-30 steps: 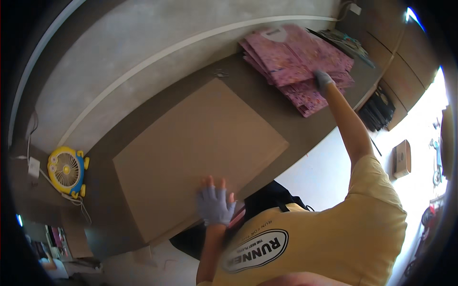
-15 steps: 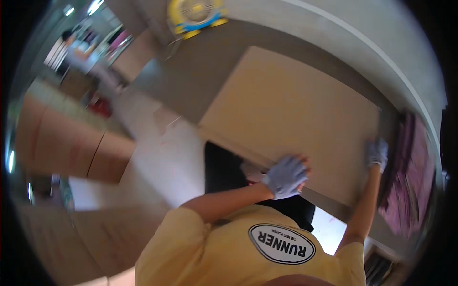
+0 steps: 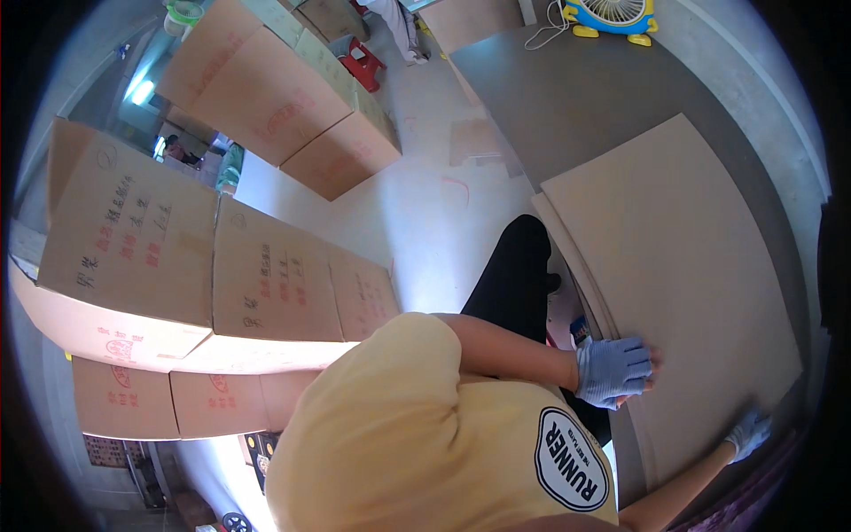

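A large flat piece of brown cardboard (image 3: 683, 284) lies on the grey-brown table, with a second layer showing along its left edge. My left hand (image 3: 616, 371), in a grey glove with bare fingertips, rests flat across the cardboard's near left part, its fingers stretched to the right. At the near right edge of the cardboard is my right hand (image 3: 751, 434), also gloved; its fingers lie loosely extended by the edge and look small and slightly blurred. Neither hand shows anything lifted in it.
Big closed cartons (image 3: 275, 275) stand in a row to my left, with more stacked cartons (image 3: 284, 89) behind. A yellow and blue fan (image 3: 612, 16) sits at the table's far end. A red stool (image 3: 361, 64) and a person's legs (image 3: 396, 27) are farther off.
My view has swung to the left, bringing the carton rows fully into sight and shifting the cardboard rightward in the picture. Both hands are still at the cardboard.
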`<state>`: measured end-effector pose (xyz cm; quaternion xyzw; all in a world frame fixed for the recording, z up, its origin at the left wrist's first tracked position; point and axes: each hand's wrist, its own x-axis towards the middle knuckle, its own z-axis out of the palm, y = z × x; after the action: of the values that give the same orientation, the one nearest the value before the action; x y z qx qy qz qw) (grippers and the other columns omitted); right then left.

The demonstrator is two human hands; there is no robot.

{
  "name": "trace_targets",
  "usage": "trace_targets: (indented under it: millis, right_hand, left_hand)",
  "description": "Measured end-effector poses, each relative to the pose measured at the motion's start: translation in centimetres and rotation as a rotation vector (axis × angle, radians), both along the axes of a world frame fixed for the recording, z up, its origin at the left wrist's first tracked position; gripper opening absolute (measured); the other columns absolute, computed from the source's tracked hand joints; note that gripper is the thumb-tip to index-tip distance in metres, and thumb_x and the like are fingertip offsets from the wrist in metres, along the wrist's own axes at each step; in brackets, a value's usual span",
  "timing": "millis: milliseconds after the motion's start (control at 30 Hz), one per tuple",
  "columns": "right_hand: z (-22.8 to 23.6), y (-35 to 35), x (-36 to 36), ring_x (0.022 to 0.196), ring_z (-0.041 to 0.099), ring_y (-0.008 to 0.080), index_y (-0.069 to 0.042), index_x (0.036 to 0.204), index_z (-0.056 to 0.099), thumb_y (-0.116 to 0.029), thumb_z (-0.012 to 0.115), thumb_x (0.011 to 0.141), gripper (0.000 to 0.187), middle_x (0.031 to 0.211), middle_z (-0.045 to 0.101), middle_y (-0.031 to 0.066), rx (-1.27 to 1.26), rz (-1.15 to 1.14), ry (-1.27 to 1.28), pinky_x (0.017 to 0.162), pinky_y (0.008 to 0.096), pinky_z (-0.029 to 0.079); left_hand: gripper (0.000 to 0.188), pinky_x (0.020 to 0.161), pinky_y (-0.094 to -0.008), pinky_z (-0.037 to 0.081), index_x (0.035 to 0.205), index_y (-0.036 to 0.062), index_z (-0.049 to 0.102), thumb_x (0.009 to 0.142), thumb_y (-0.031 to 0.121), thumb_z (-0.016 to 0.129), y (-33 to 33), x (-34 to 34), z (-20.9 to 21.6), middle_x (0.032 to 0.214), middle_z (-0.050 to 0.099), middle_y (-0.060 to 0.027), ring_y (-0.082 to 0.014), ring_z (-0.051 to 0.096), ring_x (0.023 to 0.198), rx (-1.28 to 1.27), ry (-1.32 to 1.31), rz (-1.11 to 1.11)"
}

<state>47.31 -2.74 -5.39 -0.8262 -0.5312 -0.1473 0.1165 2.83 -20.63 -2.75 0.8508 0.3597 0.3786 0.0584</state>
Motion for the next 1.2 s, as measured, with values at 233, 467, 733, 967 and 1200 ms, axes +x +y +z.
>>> trace_targets:
  millis: [233,467,733,967,1200]
  right_hand:
    - [1.5,-0.5,-2.2,0.125,0.048,0.0275,0.008,0.131,0.046,-0.009,0.049,0.097,0.038,0.137,0.047,0.0215,0.526,0.086,1.027,0.110,0.0335,0.034]
    - [-1.5,-0.3,-2.1,0.112,0.055,0.0170,0.000,0.125,0.058,-0.028,0.049,0.098,0.039,0.125,0.059,0.0109,0.806,0.122,1.061,0.099,0.0279,0.040]
    - [0.4,2.3,-5.5,0.113,0.053,0.0147,0.003,0.128,0.053,-0.031,0.064,0.091,0.051,0.119,0.061,0.0071,0.653,0.022,1.236,0.098,0.0240,0.038]
    - [-4.4,4.2,-1.8,0.108,0.054,0.0120,0.001,0.129,0.053,-0.029,0.068,0.088,0.053,0.117,0.061,0.0053,0.600,0.095,1.279,0.097,0.0225,0.039]
    - [-2.7,3.3,-2.4,0.112,0.053,0.0120,0.002,0.131,0.049,-0.019,0.065,0.090,0.048,0.122,0.059,0.0061,0.549,0.139,1.257,0.100,0.0227,0.037]
  left_hand:
    - [0.031,0.086,-0.0438,0.045,0.093,0.0102,0.059,0.066,0.022,0.068,2.4,0.2,1.7,0.104,0.058,-0.0151,-0.0310,0.056,0.102,-0.285,0.141,-0.052]
    - [0.057,0.106,-0.0532,0.029,0.129,-0.0003,0.042,0.080,0.021,0.060,18.2,-12.8,3.3,0.131,0.044,-0.0253,-0.0458,0.037,0.125,0.269,0.319,0.822]
    - [0.065,0.105,-0.0340,0.035,0.140,-0.0055,0.035,0.087,0.018,0.064,22.5,-19.8,-0.3,0.138,0.045,-0.0179,-0.0260,0.044,0.123,-0.152,-0.294,0.797]
    - [0.047,0.085,-0.0240,0.046,0.126,-0.0023,0.052,0.085,0.012,0.067,26.3,-27.0,5.2,0.107,0.063,-0.0055,-0.0119,0.057,0.095,-0.760,-0.295,0.697]
    - [0.056,0.084,-0.0272,0.046,0.132,0.0023,0.047,0.085,0.025,0.068,25.8,-16.7,17.8,0.107,0.061,-0.0080,-0.0120,0.055,0.097,-0.958,0.056,0.292]
